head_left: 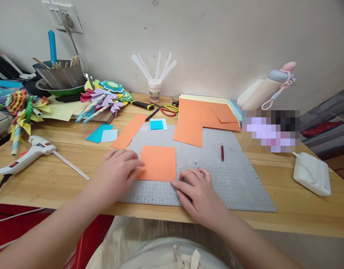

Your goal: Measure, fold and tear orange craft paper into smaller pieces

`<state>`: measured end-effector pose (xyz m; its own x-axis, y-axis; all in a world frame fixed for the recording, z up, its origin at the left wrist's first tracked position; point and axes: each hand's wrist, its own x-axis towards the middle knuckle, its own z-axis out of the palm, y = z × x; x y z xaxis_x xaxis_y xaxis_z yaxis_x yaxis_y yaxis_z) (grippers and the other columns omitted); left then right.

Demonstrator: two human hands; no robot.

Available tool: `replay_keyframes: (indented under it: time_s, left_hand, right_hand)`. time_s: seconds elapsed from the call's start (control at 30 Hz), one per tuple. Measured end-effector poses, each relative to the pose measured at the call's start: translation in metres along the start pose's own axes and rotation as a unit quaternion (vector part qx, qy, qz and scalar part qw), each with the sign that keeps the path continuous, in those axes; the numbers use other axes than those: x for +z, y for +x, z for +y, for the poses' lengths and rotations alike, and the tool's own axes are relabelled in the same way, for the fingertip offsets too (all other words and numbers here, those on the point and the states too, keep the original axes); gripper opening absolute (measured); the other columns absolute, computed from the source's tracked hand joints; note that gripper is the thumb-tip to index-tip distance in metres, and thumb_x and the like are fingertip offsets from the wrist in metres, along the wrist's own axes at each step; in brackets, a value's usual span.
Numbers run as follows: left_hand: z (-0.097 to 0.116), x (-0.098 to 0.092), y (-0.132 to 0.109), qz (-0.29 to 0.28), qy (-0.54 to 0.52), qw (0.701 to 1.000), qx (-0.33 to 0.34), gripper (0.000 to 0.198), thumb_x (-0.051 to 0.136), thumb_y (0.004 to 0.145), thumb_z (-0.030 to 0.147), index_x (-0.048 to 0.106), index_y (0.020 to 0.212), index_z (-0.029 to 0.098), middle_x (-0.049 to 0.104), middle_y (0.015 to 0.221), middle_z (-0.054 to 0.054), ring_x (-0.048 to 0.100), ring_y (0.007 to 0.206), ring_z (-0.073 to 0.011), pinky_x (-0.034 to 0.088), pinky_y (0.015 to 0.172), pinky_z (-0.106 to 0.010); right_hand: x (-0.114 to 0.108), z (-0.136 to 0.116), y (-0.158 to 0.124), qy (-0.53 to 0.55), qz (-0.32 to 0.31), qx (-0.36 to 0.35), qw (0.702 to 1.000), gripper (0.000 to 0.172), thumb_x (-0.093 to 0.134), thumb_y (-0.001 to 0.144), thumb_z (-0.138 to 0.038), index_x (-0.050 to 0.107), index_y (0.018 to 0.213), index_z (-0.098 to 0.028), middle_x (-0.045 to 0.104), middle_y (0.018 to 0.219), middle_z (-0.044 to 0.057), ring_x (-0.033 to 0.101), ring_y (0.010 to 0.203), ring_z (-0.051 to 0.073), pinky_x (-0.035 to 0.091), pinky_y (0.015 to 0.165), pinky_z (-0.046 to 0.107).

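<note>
An orange paper square [158, 163] lies flat on the grey cutting mat [230, 179]. My left hand [118, 170] rests on the mat at the square's left edge, fingers curled and fingertips touching the paper. My right hand [196, 186] lies flat at the square's lower right corner, fingers stretched out and touching the edge. Neither hand lifts anything.
A red pencil [222, 152], larger orange sheets [205, 119], an orange strip [129, 130] and blue paper pieces [101, 133] lie around the mat. A glue gun [28, 152] is at the left, scissors [169, 109], a cup of sticks [154, 89], paper flowers [104, 97] behind. A white pad [312, 173] sits right.
</note>
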<state>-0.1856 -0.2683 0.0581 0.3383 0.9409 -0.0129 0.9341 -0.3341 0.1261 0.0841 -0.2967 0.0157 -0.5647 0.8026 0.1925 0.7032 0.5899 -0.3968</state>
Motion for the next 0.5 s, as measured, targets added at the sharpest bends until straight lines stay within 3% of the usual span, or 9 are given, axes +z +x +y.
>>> replay_keyframes:
  time_s: [0.1,0.17,0.27,0.37,0.47,0.5]
  left_hand:
    - [0.011,0.009,0.038,-0.016,-0.023,0.999,-0.025,0.041,0.054,0.083,0.048,0.059,0.115,0.023,0.06,0.121,-0.006,0.051,0.116,-0.0275,0.032,0.099,-0.045]
    - [0.011,0.013,0.06,-0.041,-0.03,0.998,-0.025,0.054,0.064,0.071,0.056,0.06,0.11,0.02,0.064,0.113,-0.009,0.054,0.109,-0.0308,0.035,0.095,-0.047]
    - [0.004,0.012,0.08,-0.086,-0.043,0.995,-0.002,0.056,0.07,0.062,0.059,0.062,0.102,0.021,0.068,0.094,-0.007,0.06,0.093,-0.0293,0.041,0.086,-0.044]
    - [0.004,0.003,0.085,-0.116,-0.047,0.991,0.053,0.038,0.068,0.066,0.05,0.065,0.093,0.023,0.069,0.086,-0.003,0.06,0.087,-0.0258,0.042,0.079,-0.038]
    - [0.022,-0.013,0.074,-0.114,-0.044,0.984,0.131,0.007,0.058,0.076,0.027,0.065,0.075,0.025,0.067,0.083,0.001,0.058,0.091,-0.0199,0.036,0.09,-0.037]
    - [0.031,-0.019,0.068,-0.102,-0.04,0.982,0.156,0.013,0.054,0.078,0.019,0.063,0.071,0.025,0.066,0.082,0.002,0.057,0.092,-0.0184,0.033,0.094,-0.038]
  right_hand:
    - [-0.002,-0.001,-0.001,-0.002,0.002,0.001,1.0,0.027,0.045,0.094,-0.025,0.06,0.117,-0.026,0.059,0.11,0.007,0.049,0.106,0.022,0.024,0.097,0.047]
    - [-0.002,-0.001,-0.002,0.002,0.018,0.007,1.0,0.03,0.045,0.094,-0.027,0.057,0.121,-0.024,0.059,0.115,0.008,0.049,0.109,0.023,0.024,0.098,0.048]
    - [-0.001,0.001,-0.005,0.019,0.05,0.026,0.998,0.032,0.044,0.094,-0.027,0.054,0.124,-0.022,0.057,0.118,0.01,0.049,0.112,0.024,0.026,0.098,0.048]
    - [0.0,0.005,-0.008,0.05,0.094,0.048,0.993,0.032,0.044,0.093,-0.026,0.051,0.125,-0.022,0.054,0.118,0.01,0.049,0.112,0.024,0.029,0.099,0.048]
    - [-0.004,0.014,-0.009,0.129,0.162,0.095,0.974,0.03,0.044,0.094,-0.028,0.05,0.123,-0.025,0.051,0.121,0.009,0.047,0.116,0.023,0.035,0.099,0.045]
    - [-0.007,0.018,-0.008,0.162,0.181,0.111,0.964,0.029,0.044,0.094,-0.029,0.051,0.121,-0.026,0.05,0.122,0.009,0.046,0.118,0.022,0.037,0.1,0.043]
